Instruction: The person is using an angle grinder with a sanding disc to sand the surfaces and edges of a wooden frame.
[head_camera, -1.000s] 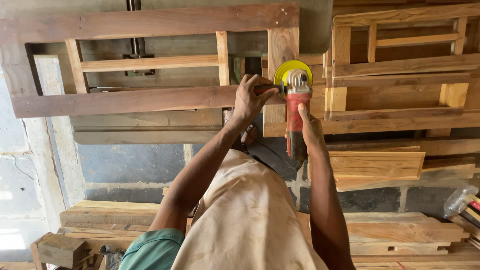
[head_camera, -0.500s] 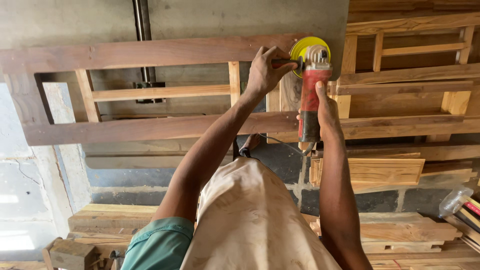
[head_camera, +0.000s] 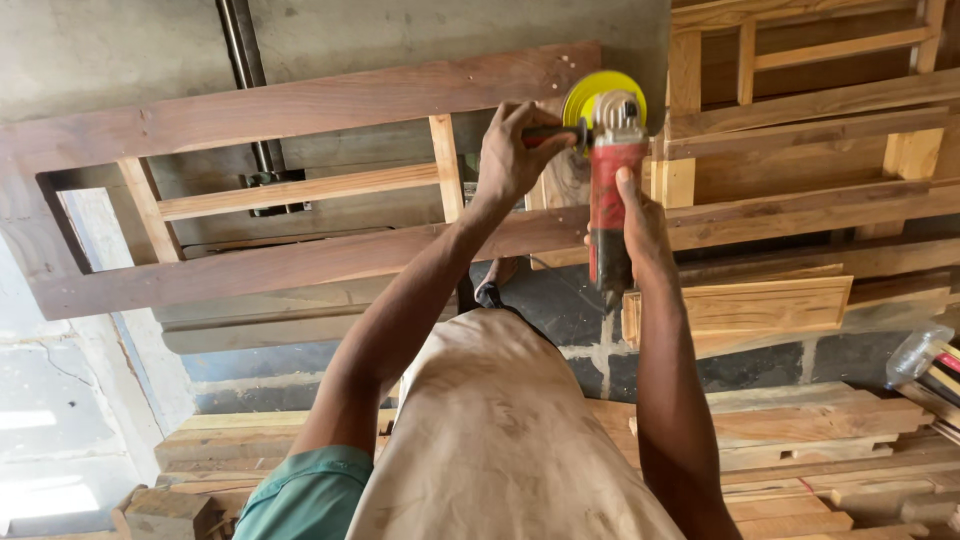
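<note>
A red angle grinder with a yellow sanding disc is pressed against a wide upright board of a dark wooden frame that leans on a grey wall. My right hand wraps the grinder's red body from below. My left hand grips its black side handle, just left of the disc. The frame has long dark rails and paler inner slats.
More wooden frames stand stacked to the right. A pale wooden panel lies below them. Planks are piled on the floor along the bottom. A metal pipe runs down the wall. A clear plastic bottle sits at the right edge.
The grinder and both hands went up the wide board from its middle to its top end. The view has since tilted, so the frame now slants.
</note>
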